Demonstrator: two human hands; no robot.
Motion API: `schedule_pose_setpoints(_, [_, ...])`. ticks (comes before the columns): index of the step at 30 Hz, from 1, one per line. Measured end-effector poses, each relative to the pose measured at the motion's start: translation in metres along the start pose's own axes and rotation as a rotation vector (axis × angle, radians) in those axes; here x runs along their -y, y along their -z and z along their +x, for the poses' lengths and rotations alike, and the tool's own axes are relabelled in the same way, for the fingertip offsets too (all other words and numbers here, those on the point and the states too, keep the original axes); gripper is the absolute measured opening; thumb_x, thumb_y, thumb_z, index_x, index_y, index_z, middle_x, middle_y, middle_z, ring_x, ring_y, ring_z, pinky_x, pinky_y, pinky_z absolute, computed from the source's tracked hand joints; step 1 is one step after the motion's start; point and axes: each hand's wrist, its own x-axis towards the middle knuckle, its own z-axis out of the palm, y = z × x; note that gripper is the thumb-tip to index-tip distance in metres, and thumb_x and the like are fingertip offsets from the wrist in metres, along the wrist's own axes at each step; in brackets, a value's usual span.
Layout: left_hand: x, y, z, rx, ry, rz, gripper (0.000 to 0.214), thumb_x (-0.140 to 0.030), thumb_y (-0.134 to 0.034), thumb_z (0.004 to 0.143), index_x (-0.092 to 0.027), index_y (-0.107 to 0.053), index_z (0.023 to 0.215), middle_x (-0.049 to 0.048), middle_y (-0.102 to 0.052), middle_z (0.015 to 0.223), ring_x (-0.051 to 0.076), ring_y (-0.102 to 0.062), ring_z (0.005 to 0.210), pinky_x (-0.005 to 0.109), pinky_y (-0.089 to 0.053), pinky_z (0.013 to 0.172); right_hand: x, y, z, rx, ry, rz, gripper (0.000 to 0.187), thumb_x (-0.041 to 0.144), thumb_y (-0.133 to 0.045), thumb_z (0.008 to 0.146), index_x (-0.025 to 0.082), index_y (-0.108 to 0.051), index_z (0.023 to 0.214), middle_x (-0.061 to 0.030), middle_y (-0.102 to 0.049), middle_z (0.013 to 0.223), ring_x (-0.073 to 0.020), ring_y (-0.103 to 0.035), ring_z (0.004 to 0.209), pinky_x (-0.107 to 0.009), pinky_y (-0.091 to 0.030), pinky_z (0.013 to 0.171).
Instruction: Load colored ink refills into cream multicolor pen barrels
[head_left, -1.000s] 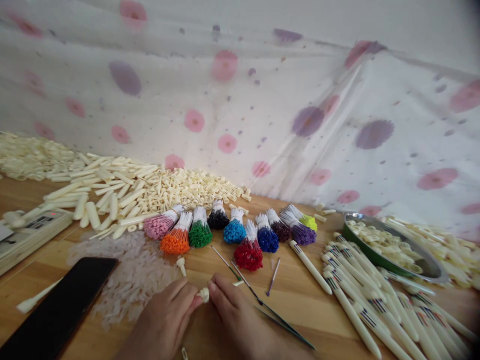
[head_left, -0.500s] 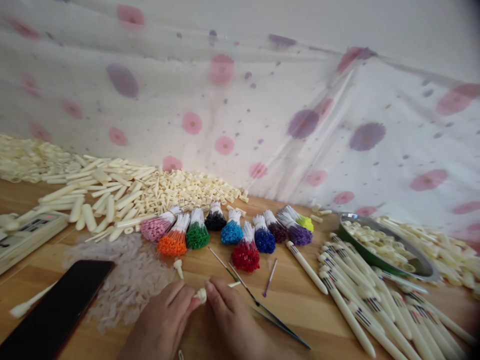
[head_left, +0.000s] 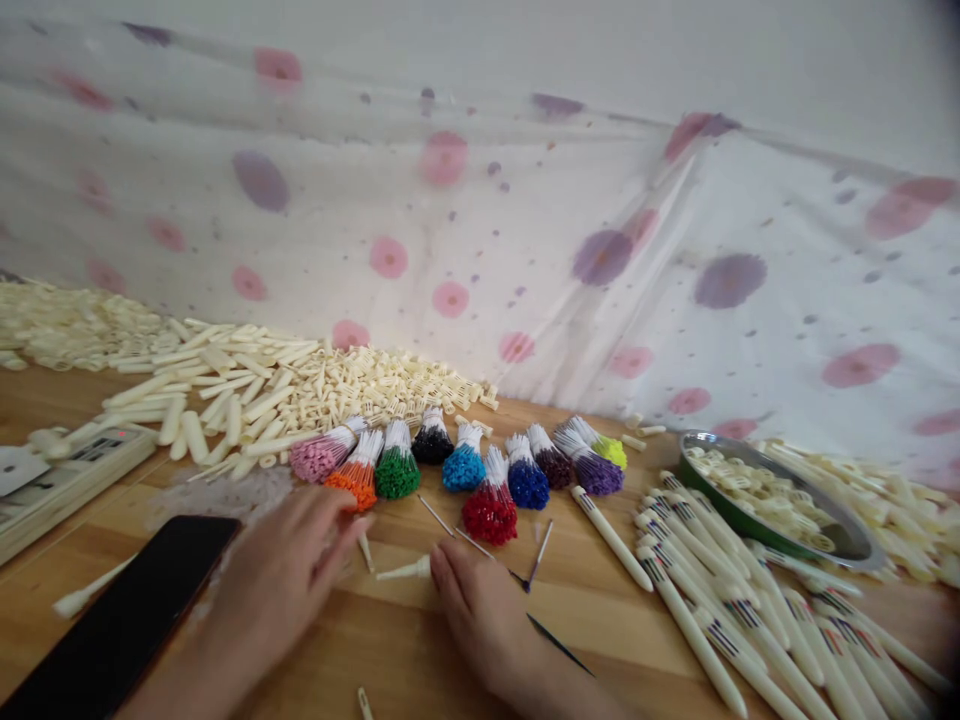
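Note:
My left hand (head_left: 289, 565) reaches forward, slightly blurred, with thumb and fingers apart. Its fingertips overlap the lower edge of an orange-tipped refill bundle (head_left: 355, 480) and the top of a small cream cone (head_left: 366, 553); contact is unclear. Low over the wood, my right hand (head_left: 484, 610) is closed around the wide end of a cream tapered pen part (head_left: 405, 571), whose thin end points left. Thin loose refills (head_left: 540, 555) lie beside the right hand, partly covered by it. A red-tipped refill bundle (head_left: 491, 505) stands just beyond.
Several other coloured bundles, such as the green one (head_left: 397, 465), form a row. Cream pen parts (head_left: 247, 385) are heaped behind. Multicolour pens (head_left: 705, 580) and a metal bowl (head_left: 757, 495) lie right. A phone (head_left: 127, 620) and a power strip (head_left: 82, 480) are left.
My left hand has left the cream piece between both hands and moved forward and left, its fingers opening. The right hand keeps the piece, now lying sideways. The view has shifted slightly.

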Motion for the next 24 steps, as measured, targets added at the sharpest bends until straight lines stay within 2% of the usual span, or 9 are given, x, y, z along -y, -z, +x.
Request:
schedule_pose_setpoints(2, [0.022,0.019,0.019,0.038,0.226,0.165,0.030,-0.039,-0.036,0.089,-0.017,-0.053,0.100,0.0098,-0.062,0.097,0.025,-0.059,0.089,0.033,-0.045,0.074,0.000,0.003,0.000,0.020,0.000,-0.126,0.030,0.025,-0.032,0.094,0.019,-0.053,0.073,-0.0040,-0.064,0.071,-0.0149,-0.058,0.063,-0.023,-0.031,0.054])
schedule_pose_setpoints(4, [0.045,0.030,0.035,0.046,0.304,0.242,0.038,-0.037,-0.034,0.090,-0.007,-0.047,0.111,0.0174,-0.058,0.106,0.033,-0.055,0.100,0.039,-0.043,0.078,0.000,0.004,0.001,0.049,-0.009,-0.196,0.028,0.024,-0.034,0.094,0.018,-0.054,0.076,-0.0049,-0.066,0.074,-0.0154,-0.060,0.065,-0.023,-0.030,0.054])
schedule_pose_setpoints(6, [0.065,0.029,0.046,0.089,0.362,0.289,0.036,-0.032,-0.035,0.090,-0.003,-0.049,0.107,0.0178,-0.058,0.101,0.034,-0.056,0.098,0.040,-0.043,0.077,-0.001,0.004,0.003,0.072,-0.021,-0.219,0.028,0.024,-0.033,0.095,0.018,-0.054,0.078,-0.0052,-0.067,0.075,-0.0154,-0.061,0.067,-0.023,-0.030,0.054])
schedule_pose_setpoints(10, [0.089,0.013,0.051,0.166,0.412,0.323,0.030,-0.024,-0.032,0.091,-0.009,-0.057,0.093,0.0070,-0.061,0.085,0.025,-0.061,0.087,0.031,-0.043,0.074,-0.002,0.004,0.005,0.093,-0.025,-0.227,0.028,0.024,-0.032,0.096,0.018,-0.055,0.081,-0.0047,-0.068,0.079,-0.0149,-0.063,0.071,-0.021,-0.033,0.056])
schedule_pose_setpoints(14, [0.093,0.013,0.051,0.153,0.395,0.292,0.034,-0.030,-0.032,0.092,-0.010,-0.060,0.089,0.0030,-0.060,0.081,0.022,-0.060,0.085,0.028,-0.041,0.074,-0.001,0.006,0.005,0.099,-0.051,-0.286,0.026,0.023,-0.036,0.094,0.018,-0.057,0.080,-0.0067,-0.069,0.082,-0.0182,-0.065,0.072,-0.024,-0.033,0.055])
schedule_pose_setpoints(18, [0.086,0.034,0.053,0.053,0.379,0.215,0.042,-0.039,-0.032,0.090,-0.008,-0.058,0.099,0.0018,-0.056,0.085,0.019,-0.057,0.082,0.025,-0.039,0.073,-0.002,0.006,0.006,0.094,-0.086,-0.347,0.029,0.024,-0.035,0.094,0.018,-0.060,0.080,-0.0084,-0.070,0.080,-0.0210,-0.066,0.069,-0.025,-0.034,0.053])
schedule_pose_setpoints(20, [0.082,0.046,0.052,-0.017,0.388,0.166,0.041,-0.043,-0.037,0.088,-0.010,-0.058,0.103,-0.0005,-0.054,0.085,0.016,-0.055,0.077,0.022,-0.039,0.070,-0.003,0.005,0.007,0.091,-0.098,-0.368,0.029,0.024,-0.036,0.094,0.018,-0.061,0.081,-0.0088,-0.071,0.079,-0.0214,-0.066,0.068,-0.025,-0.035,0.053])
schedule_pose_setpoints(24, [0.070,0.062,0.046,-0.146,0.437,0.038,0.038,-0.041,-0.051,0.081,-0.014,-0.059,0.108,-0.0045,-0.048,0.073,0.011,-0.048,0.064,0.018,-0.035,0.059,-0.006,0.005,0.009,0.081,-0.117,-0.397,0.029,0.022,-0.036,0.093,0.017,-0.063,0.082,-0.0101,-0.071,0.078,-0.0214,-0.067,0.067,-0.025,-0.037,0.053])
